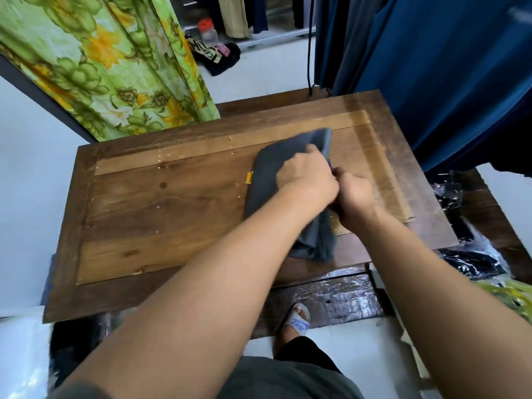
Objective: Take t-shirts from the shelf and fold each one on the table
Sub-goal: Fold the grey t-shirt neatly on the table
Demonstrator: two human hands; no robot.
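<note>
Item 1: t-shirt [267, 180], dark grey, lying on the table [161, 203] right of frame centre. It runs from the table's far strip down toward the near edge, bunched and partly folded, its lower end crumpled just under my forearms.

Item 2: my left hand [306, 175], centre right of the frame, on top of the t-shirt. Fingers curled into the cloth, gripping a fold near its right edge.

Item 3: my right hand [355, 194], just right of the left, the two touching. Fingers curled downward at the t-shirt's right edge; it appears to pinch the cloth, though the fingertips are hidden.

Item 4: table, dark brown wood with a lighter inset panel, filling the middle of the frame. A small yellow tag [249, 177] lies on it, touching the t-shirt's left edge.

Item 5: curtain [115, 67], green and yellow floral, upper left.

Item 6: blue cloth [446, 76], hanging, upper right, reaching down to the table's far right corner.

Item 7: dark garments in clear plastic bags [472, 254], right edge, beside the table.

Item 8: jar [207, 30] with an orange lid, top centre, on the floor next to a black printed garment [218, 57].

Item 9: my foot in a white sandal [296, 321], lower centre, below the table's near edge.
</note>
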